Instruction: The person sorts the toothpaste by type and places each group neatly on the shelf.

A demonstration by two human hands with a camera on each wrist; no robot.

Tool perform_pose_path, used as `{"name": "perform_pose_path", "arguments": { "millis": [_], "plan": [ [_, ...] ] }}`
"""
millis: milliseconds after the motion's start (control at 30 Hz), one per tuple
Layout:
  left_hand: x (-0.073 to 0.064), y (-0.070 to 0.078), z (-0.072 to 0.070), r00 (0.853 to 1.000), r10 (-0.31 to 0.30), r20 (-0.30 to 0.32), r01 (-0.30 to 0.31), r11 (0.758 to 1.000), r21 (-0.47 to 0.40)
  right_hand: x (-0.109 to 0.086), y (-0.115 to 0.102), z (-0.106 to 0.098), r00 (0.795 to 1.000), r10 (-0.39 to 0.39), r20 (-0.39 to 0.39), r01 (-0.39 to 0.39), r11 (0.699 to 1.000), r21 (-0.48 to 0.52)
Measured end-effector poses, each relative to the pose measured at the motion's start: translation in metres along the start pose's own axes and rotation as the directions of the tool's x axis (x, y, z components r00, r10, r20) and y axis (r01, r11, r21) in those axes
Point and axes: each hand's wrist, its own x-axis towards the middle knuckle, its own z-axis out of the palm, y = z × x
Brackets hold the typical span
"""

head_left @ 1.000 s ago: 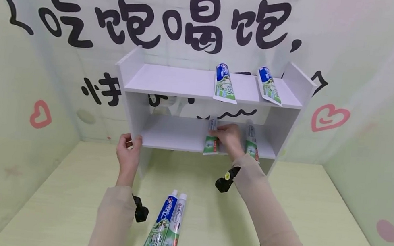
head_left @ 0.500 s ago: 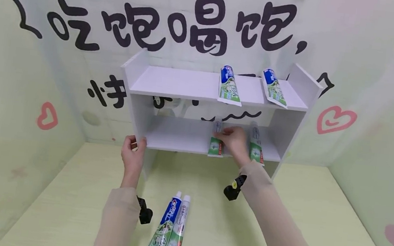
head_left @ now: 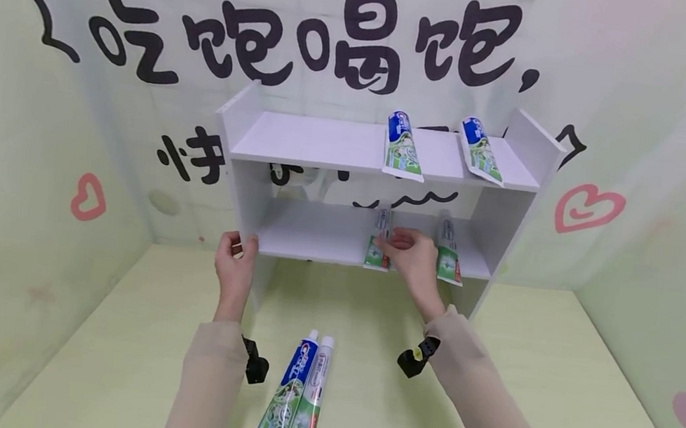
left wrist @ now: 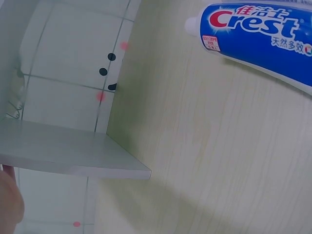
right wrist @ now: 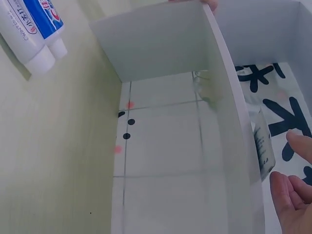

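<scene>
A white two-tier shelf (head_left: 304, 164) stands against the wall. My left hand (head_left: 235, 265) holds its left side panel at the middle board's height. My right hand (head_left: 416, 265) is at the middle board, beside a silver-and-green toothpaste tube (head_left: 376, 255) lying cap inward. In the right wrist view, the thumb and fingers stand apart, just off that toothpaste tube (right wrist: 263, 146). A similar toothpaste tube (head_left: 449, 258) lies right of the hand. Two blue-and-green Crest toothpaste tubes, one nearer the middle (head_left: 404, 150) and one at the right (head_left: 482, 152), lie on the top board.
On the table (head_left: 129, 359) in front of the shelf, a blue-and-green Crest toothpaste tube (head_left: 287, 398) lies partly over a silver-and-green toothpaste tube (head_left: 310, 401). The shelf's right side panel (head_left: 501, 218) stands beyond the right-hand tubes. Printed walls surround the table.
My right hand's fingers have come away from the left silver-and-green toothpaste tube, which stays on the middle board. The head view has shifted slightly; my left hand stays on the panel.
</scene>
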Motion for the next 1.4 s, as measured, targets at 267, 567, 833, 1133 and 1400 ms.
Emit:
{"name": "perform_pose_path", "arguments": {
  "millis": [267,567,833,1133,1400],
  "plan": [
    [0.007,0.005,0.007,1.000,-0.016,-0.004,0.016,0.999,-0.032,-0.010,-0.007,-0.004,0.993,-0.117,-0.020,0.118,0.989,0.084],
    [0.005,0.008,0.010,0.999,-0.036,-0.004,0.035,0.998,-0.055,-0.027,-0.007,-0.002,0.989,-0.148,0.012,0.144,0.978,0.152],
    [0.004,0.007,0.010,1.000,-0.015,-0.018,0.014,0.998,-0.062,-0.044,-0.004,0.003,0.993,-0.120,0.020,0.115,0.979,0.171],
    [-0.006,0.016,0.001,0.998,-0.054,0.011,0.055,0.998,-0.026,-0.060,0.010,0.019,0.997,-0.079,0.010,0.075,0.973,0.217],
    [-0.007,0.020,-0.002,0.999,-0.045,0.026,0.045,0.999,-0.013,-0.071,0.021,0.034,0.998,-0.059,0.027,0.051,0.970,0.236]
  ]
}}
